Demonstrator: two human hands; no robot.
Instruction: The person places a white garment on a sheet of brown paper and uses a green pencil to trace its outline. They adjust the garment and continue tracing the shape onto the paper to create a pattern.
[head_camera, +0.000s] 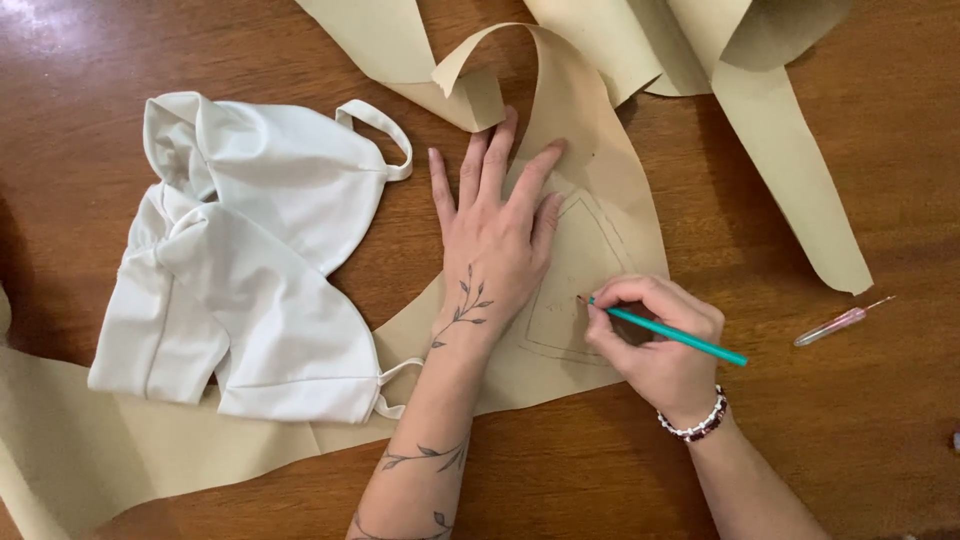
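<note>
Head view: left hand (497, 235) flat, fingers spread, pinning tan paper (600, 215) at table (850, 430) centre. Right hand (655, 345) pinched round green pencil (668, 332) at 4 o'clock, tip on paper. Paper looks light, thin, curl-prone, likely slides; press flat beside line. White garment (250, 270) at 9 o'clock.

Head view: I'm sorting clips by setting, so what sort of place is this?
Probably a home sewing or pattern-making spot: tan pattern paper with a drawn outline, a white garment, and a seam ripper on a wooden table.

A teal pencil (670, 334) tilts tip-down on tan pattern paper (600, 180) bearing a drawn outline.
</note>
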